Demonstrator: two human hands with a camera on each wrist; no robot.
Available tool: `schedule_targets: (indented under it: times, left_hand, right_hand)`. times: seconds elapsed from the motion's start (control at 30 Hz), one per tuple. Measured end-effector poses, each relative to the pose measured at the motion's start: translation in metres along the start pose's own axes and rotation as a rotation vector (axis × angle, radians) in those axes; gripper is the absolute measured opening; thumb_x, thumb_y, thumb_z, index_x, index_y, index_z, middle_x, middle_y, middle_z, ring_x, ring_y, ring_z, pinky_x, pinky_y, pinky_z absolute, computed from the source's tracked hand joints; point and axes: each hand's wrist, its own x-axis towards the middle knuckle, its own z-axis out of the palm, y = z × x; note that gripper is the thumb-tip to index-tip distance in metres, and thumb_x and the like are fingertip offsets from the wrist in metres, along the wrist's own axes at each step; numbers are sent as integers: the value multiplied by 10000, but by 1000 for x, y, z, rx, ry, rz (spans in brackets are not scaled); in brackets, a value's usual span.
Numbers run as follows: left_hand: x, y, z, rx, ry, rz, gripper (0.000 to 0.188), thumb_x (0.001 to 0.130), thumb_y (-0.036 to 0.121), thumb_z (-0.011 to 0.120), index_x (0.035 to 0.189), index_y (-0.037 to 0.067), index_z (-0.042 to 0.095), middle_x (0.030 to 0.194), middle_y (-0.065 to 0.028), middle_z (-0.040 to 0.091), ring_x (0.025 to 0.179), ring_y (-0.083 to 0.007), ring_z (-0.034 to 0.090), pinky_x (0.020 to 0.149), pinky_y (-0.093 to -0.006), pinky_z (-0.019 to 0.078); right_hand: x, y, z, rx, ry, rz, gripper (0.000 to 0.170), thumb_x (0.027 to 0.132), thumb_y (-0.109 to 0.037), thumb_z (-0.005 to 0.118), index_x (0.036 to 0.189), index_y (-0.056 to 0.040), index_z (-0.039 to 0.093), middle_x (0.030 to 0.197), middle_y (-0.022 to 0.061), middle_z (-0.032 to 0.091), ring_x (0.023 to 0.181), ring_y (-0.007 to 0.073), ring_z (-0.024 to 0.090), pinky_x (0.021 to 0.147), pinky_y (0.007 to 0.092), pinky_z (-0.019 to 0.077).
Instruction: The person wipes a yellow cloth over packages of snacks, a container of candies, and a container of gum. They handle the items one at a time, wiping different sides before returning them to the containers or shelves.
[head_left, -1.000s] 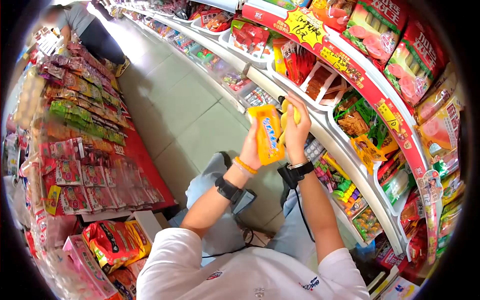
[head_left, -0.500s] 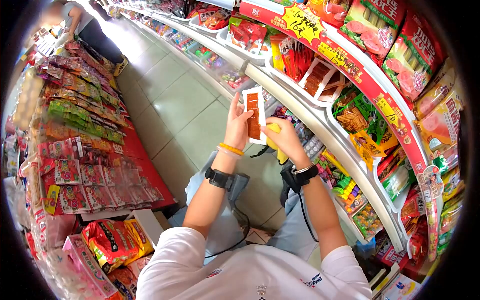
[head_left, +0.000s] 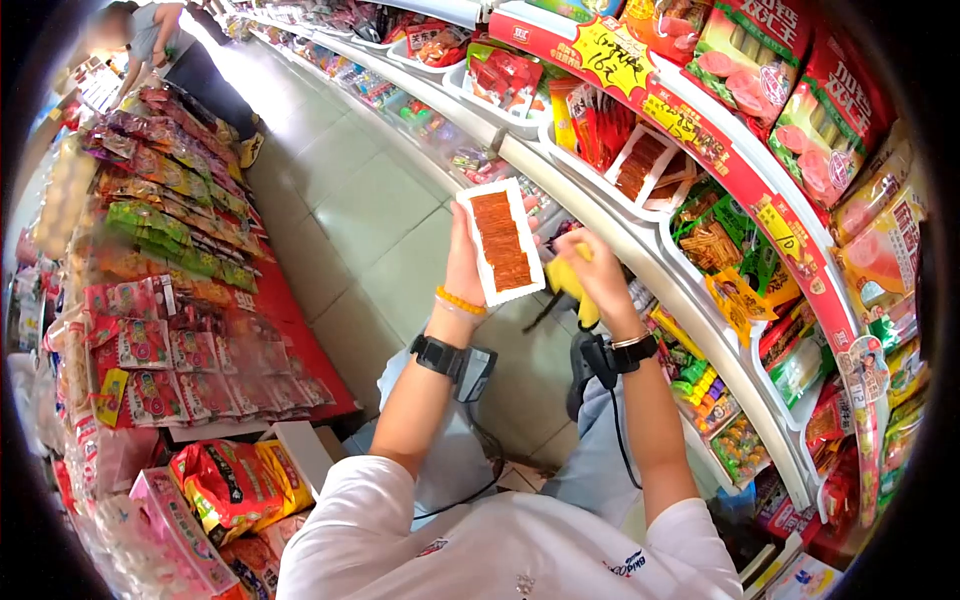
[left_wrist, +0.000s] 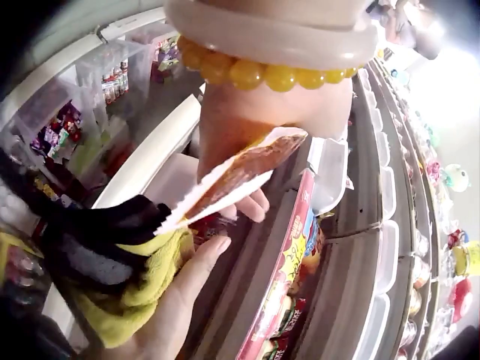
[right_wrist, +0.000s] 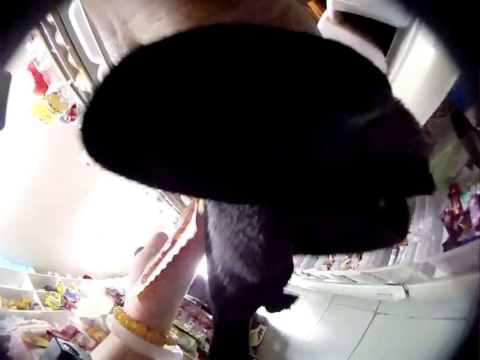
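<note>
In the head view my left hand (head_left: 462, 262) holds a flat snack packet (head_left: 505, 245) up over the aisle, fingertips showing past its right edge. The packet has a white border around reddish-brown strips. Just to its right, my right hand (head_left: 606, 282) grips a soft yellow-and-black fabric thing (head_left: 566, 274). From the left wrist, the packet (left_wrist: 238, 176) appears nearly edge-on, and the fuzzy yellow cloth (left_wrist: 166, 279) with black parts lies against the right hand. A large dark fuzzy shape (right_wrist: 247, 120) fills much of the right wrist view, hiding the right fingers.
On the right, a curved shelf holds white trays, one with similar brown-strip packets (head_left: 642, 165), under a red price strip (head_left: 690, 118). A rack of hanging snack bags (head_left: 165, 240) lines the left. Another person (head_left: 160, 50) bends over at the far left. Tiled floor (head_left: 370, 230) runs between.
The packet has turned from its yellow printed face to the side with brown strips, now lying flatter in my left hand. My right hand has drawn off rightward with the yellow-and-black thing.
</note>
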Motion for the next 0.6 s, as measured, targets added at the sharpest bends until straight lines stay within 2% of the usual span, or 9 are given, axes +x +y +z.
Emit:
schedule_targets:
  times: [0.07,0.13,0.23,0.27,0.33,0.37,0.4,0.43,0.6]
  left_hand:
    - [0,-1,8,26,115,25,724,897,650,281,1394,128,344,1342,-146,472,1093,-267,548,887,-417,497]
    - [-1,-6,7,90,121,15,738,901,640,289,1410,107,315,1381,-146,431,1169,-271,503,920,-419,469]
    - [3,-17,7,102,102,-34,717,904,635,299,1399,118,338,1377,-125,444,1171,-243,504,936,-389,459]
    - [4,-23,7,94,108,-41,706,899,634,325,1380,119,366,1352,-111,469,1159,-234,514,957,-377,443]
    - [1,-32,13,10,128,-110,688,893,634,351,1352,123,399,1315,-91,499,1147,-224,525,958,-379,442]
    - [-1,-34,8,44,144,-119,676,888,633,371,1327,122,422,1282,-78,520,1140,-217,531,962,-393,440]
    - [4,-41,-11,-106,144,-87,727,869,669,361,1346,121,406,1304,-93,503,1148,-234,526,963,-401,439]
    - [5,-43,-15,-138,148,-78,730,867,671,362,1347,122,406,1305,-92,502,1150,-236,524,965,-403,437]
    - [3,-26,-14,-86,151,-6,745,855,684,369,1350,128,406,1309,-90,500,1156,-247,516,972,-414,426]
  right_hand:
    - [9,9,-4,104,263,-33,342,811,-219,698,1033,1,560,975,73,581,943,190,551,871,310,420]
    - [8,-15,-8,206,518,-114,423,794,-178,701,1131,-6,513,1056,92,542,1019,193,518,910,316,401]
    - [3,-56,10,112,701,-372,521,761,-120,698,1207,-12,453,1142,110,477,1103,204,460,969,340,368]
    - [1,-64,19,212,586,-411,599,755,-105,692,1275,1,414,1249,143,448,1189,251,422,1024,370,329]
    - [6,-58,37,-49,399,-552,672,759,-173,702,1337,-26,393,1365,187,382,1274,327,364,1066,429,276]
    - [6,-51,50,-313,342,-541,683,763,-215,701,1352,-52,395,1396,195,351,1296,359,329,1072,460,254]
    - [6,-45,60,-575,281,-524,695,767,-258,699,1367,-79,398,1427,203,319,1319,391,295,1078,492,232]
    - [7,-44,66,-464,256,-485,639,781,-253,668,1358,-107,434,1469,169,284,1341,397,260,1091,510,192]
    - [-3,-41,71,-505,62,-560,634,832,-419,593,1364,-113,435,1468,171,294,1351,389,256,1079,507,208]
